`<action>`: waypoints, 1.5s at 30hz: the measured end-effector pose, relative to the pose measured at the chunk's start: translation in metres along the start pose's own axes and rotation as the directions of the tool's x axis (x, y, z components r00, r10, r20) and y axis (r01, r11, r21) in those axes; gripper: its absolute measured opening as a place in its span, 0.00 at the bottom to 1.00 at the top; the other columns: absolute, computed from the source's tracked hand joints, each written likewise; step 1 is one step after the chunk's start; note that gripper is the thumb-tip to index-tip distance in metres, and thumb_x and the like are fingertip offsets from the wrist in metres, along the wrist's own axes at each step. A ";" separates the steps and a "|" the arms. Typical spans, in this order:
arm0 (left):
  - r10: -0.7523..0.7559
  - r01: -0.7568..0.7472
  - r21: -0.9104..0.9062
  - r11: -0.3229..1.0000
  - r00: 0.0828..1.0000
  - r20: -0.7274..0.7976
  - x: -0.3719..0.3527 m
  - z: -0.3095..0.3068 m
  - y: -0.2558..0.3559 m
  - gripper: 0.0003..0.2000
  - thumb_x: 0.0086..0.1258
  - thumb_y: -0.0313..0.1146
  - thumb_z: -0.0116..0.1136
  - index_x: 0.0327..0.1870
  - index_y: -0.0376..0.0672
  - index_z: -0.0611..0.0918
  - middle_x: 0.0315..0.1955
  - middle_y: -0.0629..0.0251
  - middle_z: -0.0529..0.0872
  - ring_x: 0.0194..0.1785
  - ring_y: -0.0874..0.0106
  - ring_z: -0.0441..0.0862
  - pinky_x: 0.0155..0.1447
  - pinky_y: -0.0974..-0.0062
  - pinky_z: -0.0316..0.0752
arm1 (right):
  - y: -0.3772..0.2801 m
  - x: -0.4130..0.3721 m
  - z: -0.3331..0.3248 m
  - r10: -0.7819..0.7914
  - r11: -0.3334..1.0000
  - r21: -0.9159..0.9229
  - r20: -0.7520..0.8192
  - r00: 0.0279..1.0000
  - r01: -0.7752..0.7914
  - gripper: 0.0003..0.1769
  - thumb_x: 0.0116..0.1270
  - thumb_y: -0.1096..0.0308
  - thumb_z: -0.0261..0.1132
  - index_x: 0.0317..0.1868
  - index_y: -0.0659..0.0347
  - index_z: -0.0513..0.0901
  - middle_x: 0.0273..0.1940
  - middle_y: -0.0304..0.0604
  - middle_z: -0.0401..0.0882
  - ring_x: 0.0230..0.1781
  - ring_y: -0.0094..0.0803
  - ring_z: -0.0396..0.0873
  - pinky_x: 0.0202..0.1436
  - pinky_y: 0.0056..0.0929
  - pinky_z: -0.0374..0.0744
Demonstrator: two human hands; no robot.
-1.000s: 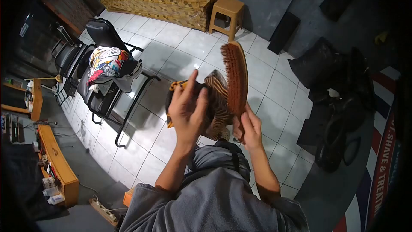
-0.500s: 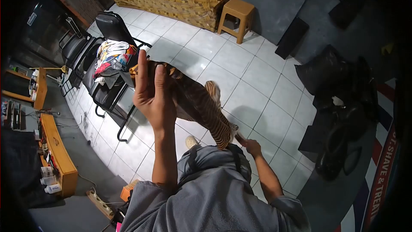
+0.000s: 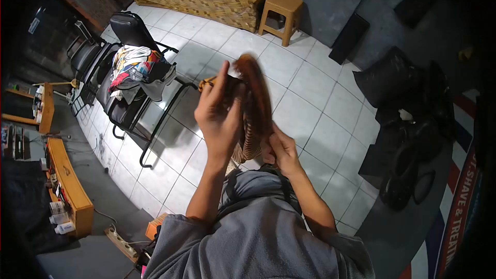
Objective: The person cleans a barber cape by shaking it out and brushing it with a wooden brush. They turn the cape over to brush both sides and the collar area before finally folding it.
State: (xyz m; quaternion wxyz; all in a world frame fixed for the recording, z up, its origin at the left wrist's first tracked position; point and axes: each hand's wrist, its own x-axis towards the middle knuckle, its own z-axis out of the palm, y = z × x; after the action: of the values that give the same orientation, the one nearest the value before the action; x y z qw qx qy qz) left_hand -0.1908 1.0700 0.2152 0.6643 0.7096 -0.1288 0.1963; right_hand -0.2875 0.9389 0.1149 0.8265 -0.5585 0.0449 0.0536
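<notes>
A long brown brush-like object, blurred by motion, is in my right hand, whose fingers are wrapped round its lower end. Beside it hangs a brown-and-tan striped cloth, bunched and partly hidden behind the brush and my wrist. My left hand is raised with the cloth's top edge between its thumb and fingers, one finger pointing up. Both hands are in front of my body, close together, above the tiled floor.
Black chairs stand at the left, with a colourful cloth on one. A plastic stool and a covered bench are at the back. Wooden shelves line the left wall. Black leather-like items lie at the right.
My right hand has risen from beside my waist with the brush, which now stands upright by the cloth. My left hand has moved to the right, and the cloth hangs more bunched.
</notes>
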 end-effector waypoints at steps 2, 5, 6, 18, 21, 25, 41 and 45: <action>0.065 -0.070 -0.059 0.996 0.994 -0.085 0.009 -0.010 -0.005 0.24 0.61 0.18 0.59 0.61 0.38 0.74 0.32 0.72 0.73 0.34 0.84 0.69 0.40 0.88 0.65 | 0.043 0.002 -0.023 0.145 0.952 -0.274 0.024 0.989 -0.133 0.20 0.74 0.65 0.49 0.64 0.58 0.69 0.26 0.36 0.69 0.19 0.21 0.64 0.22 0.19 0.65; 0.037 -0.087 -0.230 0.969 0.977 -0.210 0.027 -0.015 0.017 0.24 0.64 0.17 0.57 0.63 0.35 0.71 0.35 0.72 0.76 0.37 0.84 0.74 0.43 0.86 0.72 | 0.173 -0.014 -0.111 0.074 0.405 -0.912 0.100 0.992 0.061 0.16 0.67 0.66 0.54 0.52 0.57 0.80 0.35 0.52 0.82 0.32 0.44 0.81 0.37 0.34 0.77; 0.009 -0.061 -0.244 0.968 0.978 -0.209 0.028 -0.018 0.017 0.23 0.65 0.17 0.56 0.63 0.35 0.71 0.36 0.71 0.77 0.37 0.84 0.75 0.44 0.86 0.73 | 0.238 -0.030 -0.157 0.238 0.300 -0.952 0.019 0.971 -0.055 0.16 0.64 0.66 0.54 0.50 0.57 0.81 0.40 0.54 0.80 0.39 0.49 0.79 0.43 0.38 0.76; -0.210 0.222 -0.272 0.936 0.975 0.074 0.009 -0.023 -0.009 0.21 0.63 0.17 0.53 0.60 0.35 0.74 0.41 0.70 0.78 0.44 0.82 0.75 0.51 0.86 0.69 | 0.005 0.000 -0.093 0.181 0.975 -0.074 -0.294 0.938 -0.212 0.23 0.75 0.61 0.49 0.68 0.54 0.64 0.24 0.29 0.61 0.17 0.15 0.58 0.18 0.17 0.61; -0.274 0.353 -0.284 0.891 0.919 0.283 -0.001 -0.008 -0.004 0.20 0.62 0.16 0.51 0.57 0.33 0.76 0.42 0.69 0.78 0.44 0.82 0.74 0.51 0.84 0.69 | -0.033 0.008 -0.037 -0.153 0.966 0.190 -0.129 0.980 0.176 0.26 0.76 0.60 0.47 0.71 0.55 0.58 0.24 0.31 0.61 0.19 0.17 0.60 0.21 0.17 0.62; -0.200 0.311 -0.410 0.858 0.935 0.291 -0.003 0.012 0.000 0.20 0.63 0.16 0.51 0.58 0.31 0.74 0.47 0.65 0.78 0.48 0.79 0.76 0.53 0.82 0.70 | 0.011 0.024 -0.009 -0.164 0.985 0.065 0.032 0.986 0.162 0.26 0.75 0.59 0.48 0.71 0.52 0.58 0.26 0.34 0.67 0.19 0.16 0.62 0.22 0.15 0.63; -0.288 0.301 -0.673 0.675 0.948 0.135 0.027 -0.018 0.001 0.12 0.62 0.21 0.43 0.45 0.32 0.77 0.38 0.63 0.80 0.35 0.79 0.78 0.42 0.85 0.74 | 0.189 -0.040 -0.182 -0.056 0.585 -0.782 -0.302 0.952 -0.213 0.22 0.72 0.57 0.49 0.60 0.60 0.72 0.25 0.44 0.77 0.23 0.35 0.75 0.27 0.34 0.73; -0.379 0.445 -0.589 0.675 0.893 0.242 0.015 -0.001 -0.009 0.10 0.63 0.23 0.46 0.43 0.34 0.77 0.34 0.67 0.79 0.32 0.83 0.75 0.38 0.87 0.72 | 0.046 0.003 -0.068 -0.066 0.966 -0.257 -0.342 0.937 -0.026 0.26 0.75 0.58 0.48 0.69 0.59 0.61 0.20 0.27 0.66 0.15 0.16 0.61 0.18 0.19 0.63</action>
State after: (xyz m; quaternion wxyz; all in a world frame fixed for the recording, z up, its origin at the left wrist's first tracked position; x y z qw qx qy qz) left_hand -0.1733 1.0725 0.2146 0.8822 0.4650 -0.0564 -0.0488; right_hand -0.2917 0.8932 0.0470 0.7266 -0.6621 0.1770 -0.0489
